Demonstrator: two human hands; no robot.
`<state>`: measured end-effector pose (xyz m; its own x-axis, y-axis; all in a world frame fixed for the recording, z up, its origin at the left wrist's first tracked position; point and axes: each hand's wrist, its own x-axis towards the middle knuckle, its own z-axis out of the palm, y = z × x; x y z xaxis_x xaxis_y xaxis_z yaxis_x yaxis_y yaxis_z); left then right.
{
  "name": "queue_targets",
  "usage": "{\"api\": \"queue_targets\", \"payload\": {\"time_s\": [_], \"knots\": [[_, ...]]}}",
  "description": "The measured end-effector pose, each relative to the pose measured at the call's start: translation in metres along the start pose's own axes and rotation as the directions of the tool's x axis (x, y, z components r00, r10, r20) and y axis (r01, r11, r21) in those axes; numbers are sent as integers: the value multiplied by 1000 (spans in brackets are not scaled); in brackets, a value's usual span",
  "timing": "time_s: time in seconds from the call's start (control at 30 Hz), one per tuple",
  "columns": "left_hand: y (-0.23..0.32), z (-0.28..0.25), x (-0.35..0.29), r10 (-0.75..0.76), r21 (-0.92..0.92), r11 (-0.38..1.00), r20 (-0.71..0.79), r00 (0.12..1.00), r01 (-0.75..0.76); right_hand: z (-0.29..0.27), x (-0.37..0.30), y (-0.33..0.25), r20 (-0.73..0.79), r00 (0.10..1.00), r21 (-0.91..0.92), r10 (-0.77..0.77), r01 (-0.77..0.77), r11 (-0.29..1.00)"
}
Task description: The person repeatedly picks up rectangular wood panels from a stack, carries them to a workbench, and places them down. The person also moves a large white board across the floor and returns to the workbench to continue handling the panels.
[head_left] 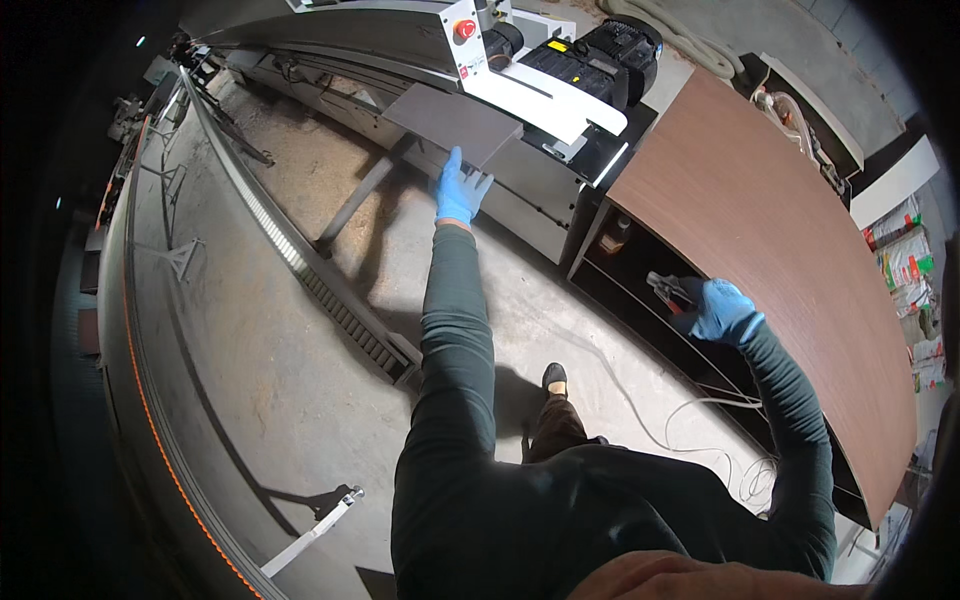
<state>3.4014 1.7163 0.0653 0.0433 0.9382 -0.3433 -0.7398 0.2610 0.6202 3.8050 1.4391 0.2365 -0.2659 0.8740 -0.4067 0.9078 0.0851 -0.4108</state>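
My left hand (461,193), in a blue glove, reaches forward to the near edge of a flat dark grey-brown panel (452,118). Its fingers are spread, with a fingertip against that edge; I cannot make out any grip around it. The panel lies at the side of a long machine (525,205), above a slanting metal support arm (365,200). At the right, my gloved right hand (722,312) is closed around a pliers-like hand tool (664,288) with a metal head and red on its handle. The tool is beside the open front of a brown-topped cabinet (770,200).
An amber bottle (615,236) stands on the cabinet shelf. A red stop button (464,29) and dark motors (590,65) sit on the machine. A roller track (290,250) runs along the left floor. A thin cable (655,430) trails below the cabinet, near my foot (555,376).
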Motion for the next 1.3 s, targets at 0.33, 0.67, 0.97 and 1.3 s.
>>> {"api": "queue_targets", "payload": {"time_s": [0.33, 0.67, 0.97, 1.3], "knots": [[-68, 28, 2, -2, -72, 997, 58, 998, 6, -24, 67, -22, -28, 999, -120, -23, 19, 993], [-173, 53, -145, -33, -57, 998, 78, 996, 37, -21, -23, 10, -97, 994, -100, -46, 36, 994], [-281, 10, -486, 60, 159, 984, 102, 993, -75, 33, -156, -1, 149, 950, -388, -276, 312, 867], [-318, -77, -748, 274, 460, 865, -97, 957, -201, 142, -247, -104, 544, 767, -590, -340, 638, 496]]}}
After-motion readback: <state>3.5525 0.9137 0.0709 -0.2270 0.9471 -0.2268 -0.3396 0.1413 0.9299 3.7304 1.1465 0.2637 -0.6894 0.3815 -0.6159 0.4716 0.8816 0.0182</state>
